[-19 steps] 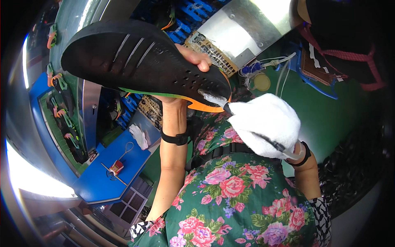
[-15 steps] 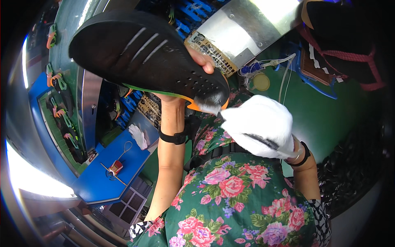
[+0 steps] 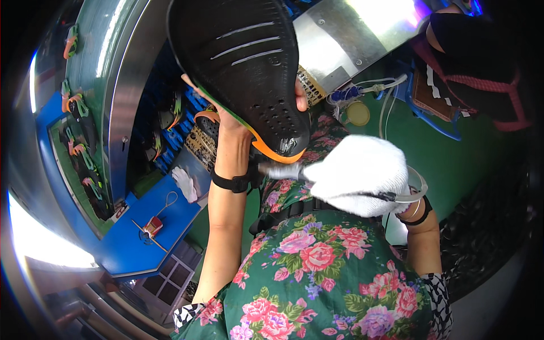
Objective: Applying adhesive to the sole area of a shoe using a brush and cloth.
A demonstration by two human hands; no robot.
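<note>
In my left hand (image 3: pixel 231 123) is a black shoe sole (image 3: pixel 235 68) with an orange and green edge, its narrow end toward me. My fingers wrap round it from both sides. Small holes dot the narrow part, and a glossy patch shows near its tip. My right hand (image 3: pixel 362 175), in a white knit glove, grips a brush (image 3: pixel 283 171); the bristles are blurred by motion and sit just below the orange edge, apart from it. A clear tube runs by the gloved wrist.
On the left, a blue table (image 3: pixel 136 238) bears a white glove (image 3: pixel 185 182) and a small red item with sticks (image 3: pixel 153 226). Sandals (image 3: pixel 85 150) line a green conveyor. Blue racks, a metal panel (image 3: pixel 351 48), a blue-framed seat (image 3: pixel 433 107) and a dark heap (image 3: pixel 481 238) surround me.
My left hand has turned the sole so its wide end swings from the left to farther up. The brush has come off the sole and moved slightly left and down.
</note>
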